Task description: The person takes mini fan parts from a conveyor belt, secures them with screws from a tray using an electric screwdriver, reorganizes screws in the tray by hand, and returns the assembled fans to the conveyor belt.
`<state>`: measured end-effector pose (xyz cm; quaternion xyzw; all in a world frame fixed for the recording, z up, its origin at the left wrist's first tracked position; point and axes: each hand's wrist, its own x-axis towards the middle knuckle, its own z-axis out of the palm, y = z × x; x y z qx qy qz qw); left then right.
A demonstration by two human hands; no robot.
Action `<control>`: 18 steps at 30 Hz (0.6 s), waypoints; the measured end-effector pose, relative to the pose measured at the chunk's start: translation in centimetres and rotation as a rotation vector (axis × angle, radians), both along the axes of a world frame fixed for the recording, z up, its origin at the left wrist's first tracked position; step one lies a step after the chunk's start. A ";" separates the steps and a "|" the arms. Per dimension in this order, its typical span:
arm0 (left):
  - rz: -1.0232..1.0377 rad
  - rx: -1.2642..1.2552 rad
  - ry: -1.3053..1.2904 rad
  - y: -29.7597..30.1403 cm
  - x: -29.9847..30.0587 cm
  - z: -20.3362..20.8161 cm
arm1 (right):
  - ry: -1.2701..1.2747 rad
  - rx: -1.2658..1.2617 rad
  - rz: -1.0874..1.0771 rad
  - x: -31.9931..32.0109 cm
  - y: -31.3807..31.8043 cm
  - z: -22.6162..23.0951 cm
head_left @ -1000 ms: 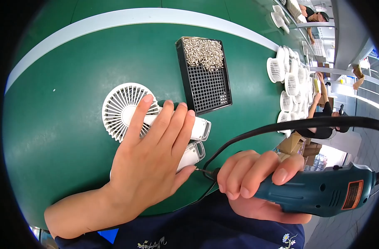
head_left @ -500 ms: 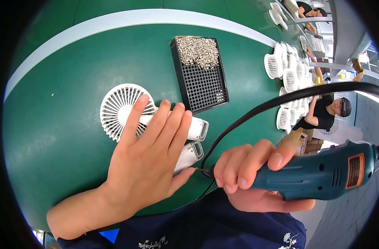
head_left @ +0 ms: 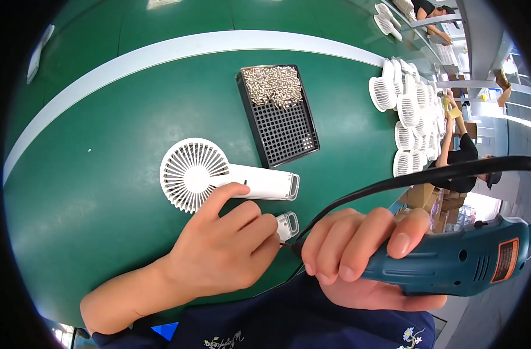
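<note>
Gripping a teal plastic electric driver [head_left: 446, 264] at the lower right of the frame, the right hand [head_left: 364, 256] wraps its fingers round the body's front part, with the tool's nose pointing left. The left hand [head_left: 233, 244], lower centre, is close to it but apart; its fingers are curled beside the driver's thin tip, and whether they pinch anything is hidden. Its index finger reaches the lower edge of a white plastic handheld fan with a round slatted head [head_left: 236, 174], lying flat at the centre of the frame, head to the left. Just below that fan's handle end, a second white plastic handle end [head_left: 288, 226] shows, the rest covered by the left hand. Both pieces look light and stiff, with smooth shells that could slide on the green tabletop [head_left: 120, 116]; the broad handle seems the best place to hold, since the thin slats look easier to bend or crack. The driver looks the heavier item, best held round its body, with the thick black cable [head_left: 393, 186] left slack. Above the fan sits a black rectangular perforated tray [head_left: 283, 134] partly heaped with small silvery metal pieces [head_left: 272, 86].
</note>
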<state>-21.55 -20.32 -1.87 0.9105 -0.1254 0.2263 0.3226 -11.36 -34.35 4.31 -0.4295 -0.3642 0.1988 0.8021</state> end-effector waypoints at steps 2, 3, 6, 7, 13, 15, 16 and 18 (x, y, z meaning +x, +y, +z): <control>0.005 -0.029 -0.003 -0.1 0.2 -0.2 | -0.003 0.047 0.012 0.5 -0.3 -0.2; 0.015 -0.056 -0.012 -0.2 0.3 -0.1 | -0.010 0.048 0.009 0.7 -0.5 0.0; 0.024 -0.069 -0.015 -0.1 0.3 0.2 | 0.066 0.192 -0.036 0.7 -0.6 -0.1; 0.022 -0.068 -0.015 0.0 0.3 0.1 | 0.065 0.193 -0.037 0.7 -0.4 -0.2; 0.050 -0.120 -0.041 0.6 0.4 0.3 | 0.110 0.232 -0.043 0.6 0.1 -0.5; 0.042 -0.086 -0.044 0.6 0.1 0.6 | 0.117 0.242 -0.042 0.5 -0.1 -0.3; 0.045 -0.068 -0.045 0.2 0.0 0.8 | 0.117 0.260 -0.037 0.4 -0.5 -0.2; 0.037 -0.110 -0.052 -0.5 -0.3 0.9 | 0.196 0.297 -0.066 0.2 -1.0 -0.5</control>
